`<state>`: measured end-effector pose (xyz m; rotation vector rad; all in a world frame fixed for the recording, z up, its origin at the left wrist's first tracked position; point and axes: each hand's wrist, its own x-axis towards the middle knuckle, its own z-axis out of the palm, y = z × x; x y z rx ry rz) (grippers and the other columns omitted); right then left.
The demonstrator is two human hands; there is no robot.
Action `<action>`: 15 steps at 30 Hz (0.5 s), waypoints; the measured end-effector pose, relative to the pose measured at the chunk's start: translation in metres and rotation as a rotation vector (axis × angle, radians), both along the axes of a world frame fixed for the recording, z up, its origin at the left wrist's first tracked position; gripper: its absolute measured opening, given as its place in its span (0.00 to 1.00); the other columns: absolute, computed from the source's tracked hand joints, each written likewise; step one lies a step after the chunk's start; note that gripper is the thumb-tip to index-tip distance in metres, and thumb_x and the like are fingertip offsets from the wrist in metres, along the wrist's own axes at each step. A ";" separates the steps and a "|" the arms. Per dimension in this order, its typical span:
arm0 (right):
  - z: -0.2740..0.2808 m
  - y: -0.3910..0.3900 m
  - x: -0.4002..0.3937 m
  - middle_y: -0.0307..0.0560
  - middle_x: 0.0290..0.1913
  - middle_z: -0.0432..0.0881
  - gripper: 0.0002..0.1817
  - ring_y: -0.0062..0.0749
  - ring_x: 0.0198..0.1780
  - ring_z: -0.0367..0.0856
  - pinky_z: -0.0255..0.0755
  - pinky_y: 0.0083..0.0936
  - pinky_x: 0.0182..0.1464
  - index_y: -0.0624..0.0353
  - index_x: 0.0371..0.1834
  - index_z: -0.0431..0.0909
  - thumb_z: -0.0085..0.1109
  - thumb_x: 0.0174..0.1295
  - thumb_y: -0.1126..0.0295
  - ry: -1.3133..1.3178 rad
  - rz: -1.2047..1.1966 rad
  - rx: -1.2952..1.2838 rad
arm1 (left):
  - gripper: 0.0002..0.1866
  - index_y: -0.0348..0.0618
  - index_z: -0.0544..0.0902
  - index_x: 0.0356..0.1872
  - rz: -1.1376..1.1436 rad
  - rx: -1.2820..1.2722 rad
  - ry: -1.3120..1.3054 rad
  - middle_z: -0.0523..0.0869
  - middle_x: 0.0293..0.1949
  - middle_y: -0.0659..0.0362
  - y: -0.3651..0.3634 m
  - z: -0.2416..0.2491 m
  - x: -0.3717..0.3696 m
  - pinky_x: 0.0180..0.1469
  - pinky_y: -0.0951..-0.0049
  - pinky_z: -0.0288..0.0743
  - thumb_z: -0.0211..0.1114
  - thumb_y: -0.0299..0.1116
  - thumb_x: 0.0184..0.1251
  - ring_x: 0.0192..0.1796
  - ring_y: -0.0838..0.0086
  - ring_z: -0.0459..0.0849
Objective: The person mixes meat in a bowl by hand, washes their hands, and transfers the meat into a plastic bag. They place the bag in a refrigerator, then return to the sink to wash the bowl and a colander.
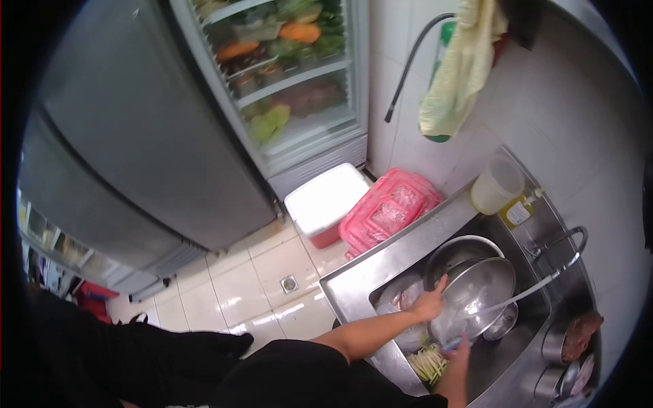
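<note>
A large metal bowl (479, 292) is tilted in the sink, with water from the faucet hose (537, 289) running into it. My left hand (428, 305) grips its left rim, fingers closed at the edge. At the bowl's lower edge, my right hand (460, 353) is closed around a small light-blue item (453, 344), too blurred to name. Behind the tilted bowl is another round metal bowl (442, 255), and a smaller metal bowl (502, 322) lies to its right. Pale green cut vegetable strips (428, 364) sit beside my right hand.
The steel sink rim (354, 279) borders the basin. A clear plastic container (498, 183) and a yellow soap bottle (518, 212) stand behind it. Metal containers (554, 342) are at the right. A red crate (391, 211), a white-lidded cooler (328, 198) and fridges (149, 122) stand beyond.
</note>
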<state>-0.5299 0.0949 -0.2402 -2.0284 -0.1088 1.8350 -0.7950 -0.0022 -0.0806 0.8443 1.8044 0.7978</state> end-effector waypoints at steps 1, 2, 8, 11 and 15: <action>-0.022 -0.021 -0.006 0.50 0.56 0.76 0.29 0.48 0.59 0.74 0.72 0.54 0.55 0.55 0.61 0.70 0.60 0.54 0.60 0.114 -0.065 0.005 | 0.45 0.59 0.32 0.77 0.034 0.025 0.080 0.84 0.40 0.36 0.007 -0.033 0.018 0.38 0.57 0.81 0.52 0.32 0.66 0.29 0.52 0.86; -0.033 -0.036 -0.013 0.49 0.58 0.76 0.29 0.48 0.60 0.73 0.71 0.53 0.56 0.55 0.61 0.70 0.57 0.56 0.58 0.233 -0.137 0.011 | 0.46 0.56 0.31 0.76 0.060 0.050 0.167 0.84 0.39 0.36 0.011 -0.051 0.028 0.41 0.57 0.81 0.53 0.33 0.66 0.31 0.51 0.86; 0.036 -0.033 -0.011 0.51 0.61 0.75 0.27 0.53 0.59 0.75 0.68 0.57 0.59 0.54 0.62 0.72 0.48 0.62 0.53 0.238 0.121 0.070 | 0.57 0.54 0.32 0.77 0.007 0.106 0.008 0.59 0.68 0.32 -0.015 -0.011 0.011 0.63 0.53 0.69 0.68 0.42 0.58 0.64 0.41 0.72; 0.019 -0.007 0.029 0.49 0.53 0.80 0.22 0.46 0.56 0.78 0.72 0.53 0.56 0.53 0.56 0.76 0.49 0.63 0.56 0.248 0.111 0.178 | 0.61 0.59 0.33 0.77 -0.350 0.072 0.541 0.35 0.75 0.37 -0.029 0.041 -0.007 0.68 0.44 0.60 0.73 0.46 0.52 0.74 0.43 0.53; 0.039 0.038 0.051 0.43 0.39 0.81 0.15 0.36 0.38 0.83 0.79 0.41 0.40 0.51 0.47 0.77 0.59 0.59 0.61 0.058 0.377 0.196 | 0.43 0.57 0.63 0.72 -0.910 0.007 0.837 0.52 0.75 0.43 -0.022 0.026 -0.004 0.68 0.36 0.53 0.68 0.56 0.54 0.77 0.43 0.45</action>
